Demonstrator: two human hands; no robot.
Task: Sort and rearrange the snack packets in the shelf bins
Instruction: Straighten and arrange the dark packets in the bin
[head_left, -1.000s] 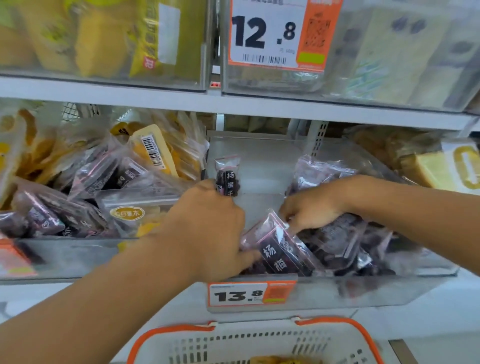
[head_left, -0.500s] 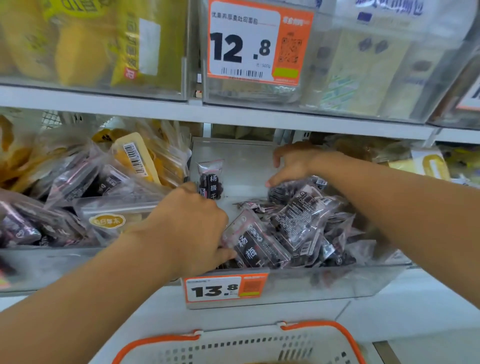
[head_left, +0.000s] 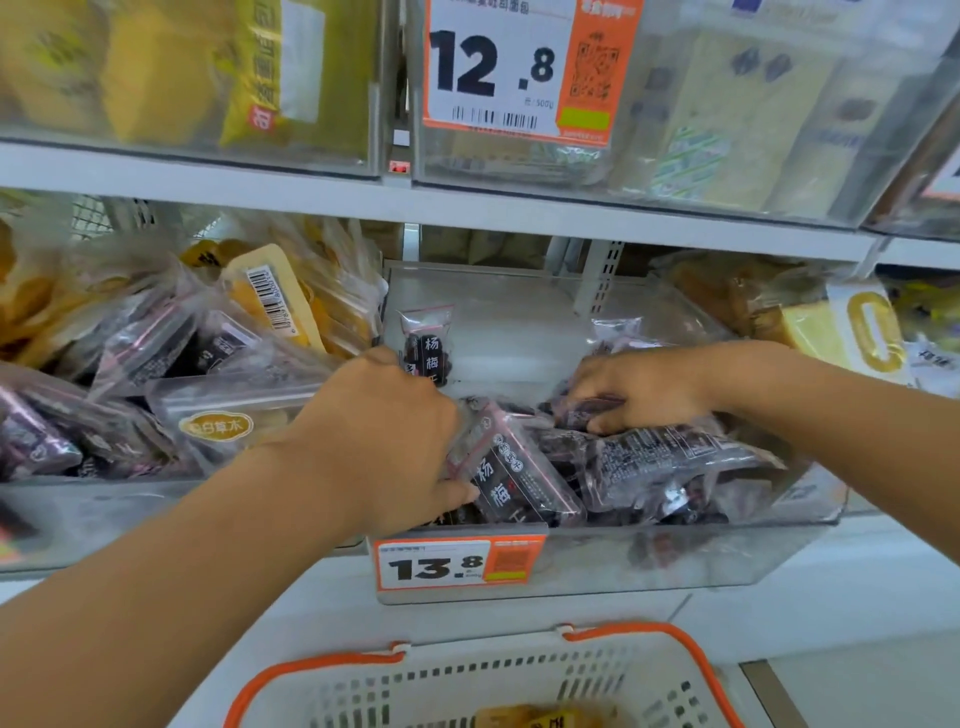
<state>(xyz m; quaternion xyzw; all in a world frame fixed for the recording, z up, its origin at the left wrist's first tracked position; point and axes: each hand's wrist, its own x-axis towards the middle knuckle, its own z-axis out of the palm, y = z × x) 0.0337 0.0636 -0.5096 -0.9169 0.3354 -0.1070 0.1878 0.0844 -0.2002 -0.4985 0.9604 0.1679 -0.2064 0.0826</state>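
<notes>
Packets (head_left: 649, 462): dark plum snacks heaped in my middle clear bin (head_left: 727, 561).
Left hand (head_left: 384, 441): my fingers curl around a near packet (head_left: 511, 480).
Right hand (head_left: 639, 389): my fingers pinch a far packet (head_left: 584, 410).

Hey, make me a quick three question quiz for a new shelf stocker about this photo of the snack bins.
1. True or false: both hands are inside the clear bin that carries the 13.8 price tag.
2. Which hand grips the dark packet at the front of that bin? A) left hand B) right hand C) neither
3. Fill in: below the shelf sits a white basket with ______ handles.

Key: 1 true; 2 A; 3 orange
</notes>
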